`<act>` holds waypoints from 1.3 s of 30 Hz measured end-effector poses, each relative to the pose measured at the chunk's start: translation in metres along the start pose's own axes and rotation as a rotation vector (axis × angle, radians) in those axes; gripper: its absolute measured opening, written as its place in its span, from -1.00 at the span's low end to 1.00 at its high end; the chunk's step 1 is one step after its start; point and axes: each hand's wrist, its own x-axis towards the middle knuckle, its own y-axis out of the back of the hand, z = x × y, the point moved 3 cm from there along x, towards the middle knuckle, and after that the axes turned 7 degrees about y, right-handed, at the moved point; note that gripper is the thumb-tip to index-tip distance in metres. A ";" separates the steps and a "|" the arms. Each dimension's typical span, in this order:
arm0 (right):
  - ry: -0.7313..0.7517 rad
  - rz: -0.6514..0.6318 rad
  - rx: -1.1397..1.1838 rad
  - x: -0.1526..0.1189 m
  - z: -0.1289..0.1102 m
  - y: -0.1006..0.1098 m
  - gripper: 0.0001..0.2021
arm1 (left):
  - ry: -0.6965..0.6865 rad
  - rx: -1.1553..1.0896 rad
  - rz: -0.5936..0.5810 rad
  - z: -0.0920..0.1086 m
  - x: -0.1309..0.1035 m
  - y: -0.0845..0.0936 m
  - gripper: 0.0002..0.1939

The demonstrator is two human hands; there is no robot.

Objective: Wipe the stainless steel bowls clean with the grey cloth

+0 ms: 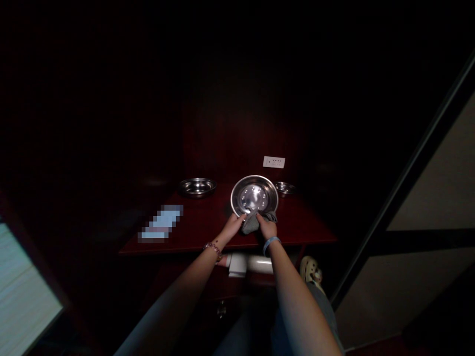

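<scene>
A shiny metal basin (254, 192) is tilted toward me above the dark red shelf (200, 227). My left hand (233, 226) is closed on its near left rim, thumb on the inside edge. In my right hand (267, 227) is a grey cloth (251, 223), pinched against the basin's near rim, with part of the cloth bunched behind the fingers. Two other metal basins rest at the back of the shelf: one on the left (198, 187), and one on the right (285, 188), partly hidden behind the held basin.
A blurred-out flat light item (162, 224) lies on the shelf's left. A white power socket (273, 162) is on the back wall. Below the shelf are a pale roll (259, 264) and a light clog (310, 271). A panel edge (415, 153) slants along the right.
</scene>
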 end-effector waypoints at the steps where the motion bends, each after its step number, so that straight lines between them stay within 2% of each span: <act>1: 0.000 -0.001 -0.005 0.000 0.000 0.000 -0.56 | -0.003 0.001 -0.003 -0.001 0.001 0.000 -0.63; 11: -0.012 -0.020 -0.029 -0.001 -0.003 -0.001 -0.53 | -0.002 -0.012 0.006 -0.006 0.004 0.001 -0.60; 20: -0.033 -0.050 -0.145 -0.005 -0.010 0.003 -0.44 | 0.008 0.002 -0.020 -0.002 0.001 -0.001 -0.55; 34: -0.033 -0.045 -0.128 -0.005 -0.010 0.003 -0.42 | 0.006 0.017 -0.033 0.006 -0.004 -0.002 -0.54; 39: -0.029 -0.030 -0.068 -0.005 -0.008 0.002 -0.47 | 0.014 0.029 -0.030 0.004 -0.001 -0.001 -0.54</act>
